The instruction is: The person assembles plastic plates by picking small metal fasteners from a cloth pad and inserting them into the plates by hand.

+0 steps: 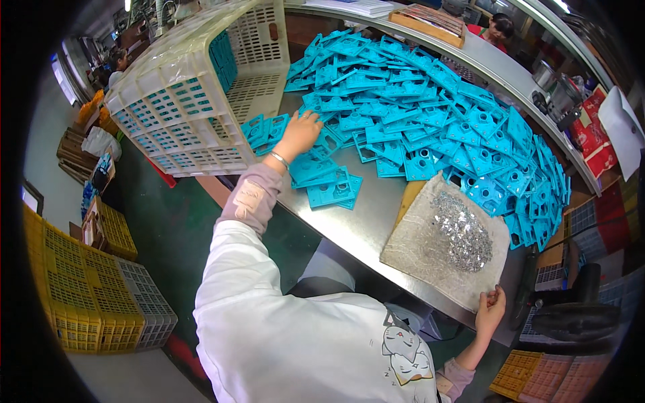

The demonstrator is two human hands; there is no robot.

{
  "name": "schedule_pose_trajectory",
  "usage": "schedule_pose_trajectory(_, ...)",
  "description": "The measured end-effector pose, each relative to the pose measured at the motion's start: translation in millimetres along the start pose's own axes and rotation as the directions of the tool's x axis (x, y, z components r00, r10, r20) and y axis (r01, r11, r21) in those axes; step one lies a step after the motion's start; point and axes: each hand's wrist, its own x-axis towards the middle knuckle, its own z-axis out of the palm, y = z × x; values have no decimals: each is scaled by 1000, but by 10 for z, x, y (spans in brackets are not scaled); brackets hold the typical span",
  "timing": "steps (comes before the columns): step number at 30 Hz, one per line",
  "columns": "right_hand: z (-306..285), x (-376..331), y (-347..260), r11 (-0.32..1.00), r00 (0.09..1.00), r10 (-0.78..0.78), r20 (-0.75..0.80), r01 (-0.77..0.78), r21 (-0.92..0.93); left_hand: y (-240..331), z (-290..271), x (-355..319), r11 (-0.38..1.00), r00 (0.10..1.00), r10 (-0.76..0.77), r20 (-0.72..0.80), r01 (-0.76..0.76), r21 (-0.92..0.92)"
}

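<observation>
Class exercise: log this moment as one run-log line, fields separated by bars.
left hand: resting on blue plastic plates | right hand: gripping edge of cloth bearing small metal parts | tipped crate on steel table

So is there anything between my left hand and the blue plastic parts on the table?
No. The left hand already rests on the blue plastic parts, beside the tipped pale crate. Nothing visible lies between them.
</observation>
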Motion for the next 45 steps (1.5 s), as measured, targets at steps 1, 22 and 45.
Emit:
schedule_pose_trajectory(1, -14, -10, 63, 1000, 1000, -7, -3, 7, -20, -41, 2, 81, 996, 994, 56, 96, -50, -72)
schedule_pose_trajectory(22, 112, 331, -373, 965, 987, -161, -4, 157, -209, -355, -623, 583, 454, 905, 280, 321, 169, -875)
schedule_pose_trajectory(45, 890, 738, -588, 790, 919, -382, 100, 381, -481, 2928, -979, 144, 711, 966, 235, 106, -97, -696)
